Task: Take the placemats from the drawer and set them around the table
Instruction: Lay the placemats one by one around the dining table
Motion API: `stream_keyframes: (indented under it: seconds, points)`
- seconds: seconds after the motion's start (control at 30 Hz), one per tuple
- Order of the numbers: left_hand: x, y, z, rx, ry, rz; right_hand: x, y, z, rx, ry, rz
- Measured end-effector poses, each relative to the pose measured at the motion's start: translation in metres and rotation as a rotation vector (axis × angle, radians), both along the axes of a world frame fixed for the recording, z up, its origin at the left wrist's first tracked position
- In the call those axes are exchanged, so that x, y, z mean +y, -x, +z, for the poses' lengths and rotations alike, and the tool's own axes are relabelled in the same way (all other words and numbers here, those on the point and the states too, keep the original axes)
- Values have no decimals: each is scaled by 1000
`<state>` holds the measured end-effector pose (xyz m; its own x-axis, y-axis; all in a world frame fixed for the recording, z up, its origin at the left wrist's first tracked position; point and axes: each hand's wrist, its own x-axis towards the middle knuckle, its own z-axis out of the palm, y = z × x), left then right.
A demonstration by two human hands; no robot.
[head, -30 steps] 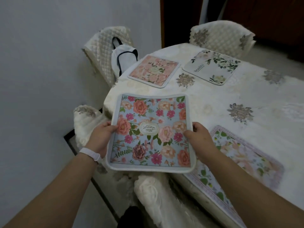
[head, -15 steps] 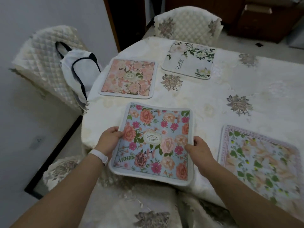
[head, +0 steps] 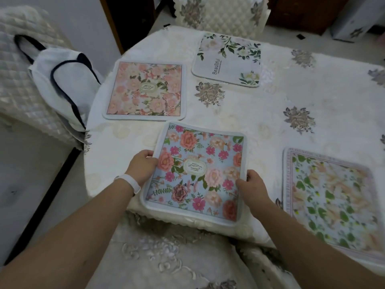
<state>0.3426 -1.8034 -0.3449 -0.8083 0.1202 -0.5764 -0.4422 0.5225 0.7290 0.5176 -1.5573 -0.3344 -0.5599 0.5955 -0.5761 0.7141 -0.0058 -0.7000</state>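
Observation:
I hold a blue floral placemat (head: 198, 170) by its two side edges over the near rim of the table (head: 270, 113). My left hand (head: 141, 165) grips its left edge and my right hand (head: 253, 185) grips its right edge. Its near edge overhangs the table rim. Three other placemats lie flat on the white cloth: a pink floral one (head: 145, 91) at the far left, a white one with green leaves (head: 227, 59) behind it, and a pale green-leafed one (head: 333, 199) at the right.
A quilted chair (head: 25, 80) with a white bag (head: 62, 84) stands at the left. Another covered chair (head: 220, 15) is at the far side, and a third chair back (head: 177, 257) is right below my arms. Dark furniture stands behind the table.
The blue placemat has moved forward and down over the table rim, with both hands still on its edges. My view has come closer to the table.

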Motion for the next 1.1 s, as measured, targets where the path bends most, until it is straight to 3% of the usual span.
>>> stream_keyframes:
  seconds: [0.27, 0.43, 0.5, 0.6, 0.73, 0.8, 1.1]
  points:
    - [-6, -6, -5, 99, 167, -129, 7, -10, -17, 11, -45, 4]
    - [-4, -20, -6, 233, 262, -170, 14, -12, -19, 23, -146, 125]
    - [-5, -27, -8, 421, 443, -288, 17, -14, -18, 23, -303, 234]
    - [-3, -42, -16, 677, 613, -618, 16, -19, -22, 113, -711, 623]
    - [15, -53, -33, 695, 588, -917, 6, -7, -29, 52, -778, 1004]
    - [29, -52, -41, 700, 580, -976, -1, 6, -37, 40, -812, 1088]
    - [86, 26, -55, 791, 502, -1126, -25, 90, -64, 23, -835, 1013]
